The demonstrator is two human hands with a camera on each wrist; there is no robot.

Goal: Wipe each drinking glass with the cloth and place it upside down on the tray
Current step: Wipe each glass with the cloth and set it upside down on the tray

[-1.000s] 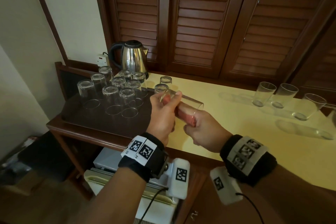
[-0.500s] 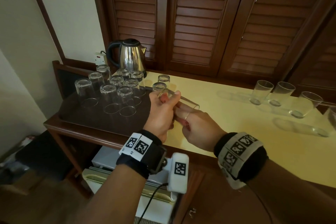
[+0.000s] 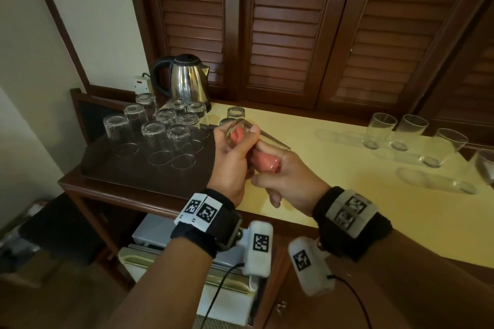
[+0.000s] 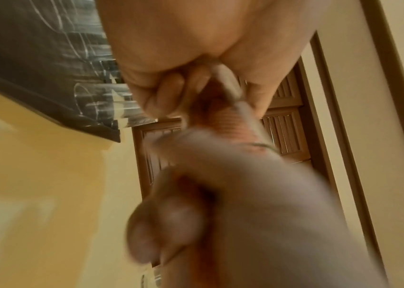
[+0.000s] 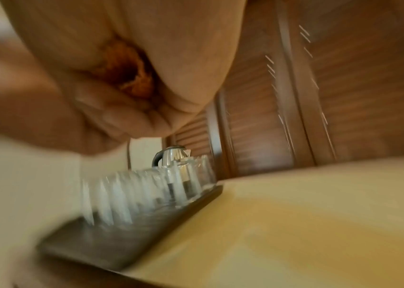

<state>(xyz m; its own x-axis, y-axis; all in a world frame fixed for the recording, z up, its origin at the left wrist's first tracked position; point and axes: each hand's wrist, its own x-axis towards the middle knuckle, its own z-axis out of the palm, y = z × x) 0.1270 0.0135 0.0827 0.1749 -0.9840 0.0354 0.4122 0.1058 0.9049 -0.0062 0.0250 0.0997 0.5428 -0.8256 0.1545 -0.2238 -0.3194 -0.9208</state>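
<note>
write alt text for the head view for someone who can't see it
The left hand grips a glass on its side while the right hand pushes a pink cloth into it, beside a tray of upturned glasses.

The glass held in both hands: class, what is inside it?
Inside the held glass is a pink-orange cloth, pushed in by the right hand while the left hand grips the base. How deep the right fingers reach is hidden by the cloth and hands.

Dim warm light; both wrist views badly motion-blurred, head view sharp.
</note>
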